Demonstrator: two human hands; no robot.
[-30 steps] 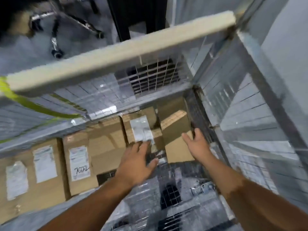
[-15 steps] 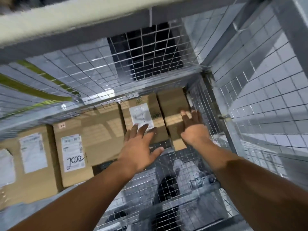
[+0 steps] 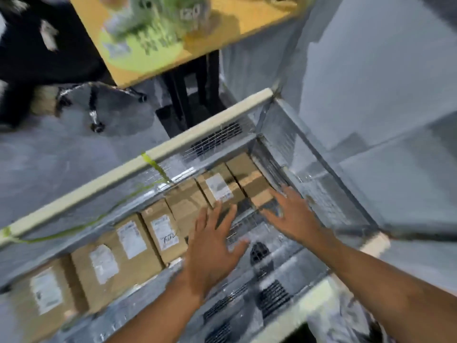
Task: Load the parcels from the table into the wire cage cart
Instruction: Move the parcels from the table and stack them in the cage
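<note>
down on the mesh floor of the wire cage cart [image 3: 99,188], along its far wall, the parcels [image 3: 184,204] lie in one row, side by side: brown cardboard, white labels on most. everything is smeared, so we can read no label; one carries a dark scrawl we cannot make out. the leftmost parcel [image 3: 24,308] blurs away near the picture's edge. our left hand [image 3: 212,246] hangs over the middle of the row, fingers spread and holding nothing, and it hides the near corners of the boxes under it. our right hand [image 3: 294,216] is spread too and holds nothing. its fingertips overlap the near edge of the last parcel [image 3: 249,179] in the right corner, and we cannot tell whether they touch it. our forearms cross the near side of the cart and cover part of the mesh. a dark shape [image 3: 258,252] shows through the floor; we cannot say what it is.

a green strap [image 3: 154,167] crosses the cream far rail. beyond it, on grey floor, stand a chair base [image 3: 96,107] with castors and black legs [image 3: 190,95] under a yellow surface [image 3: 235,26], cut off at the top, bearing something blurred and green-printed.
</note>
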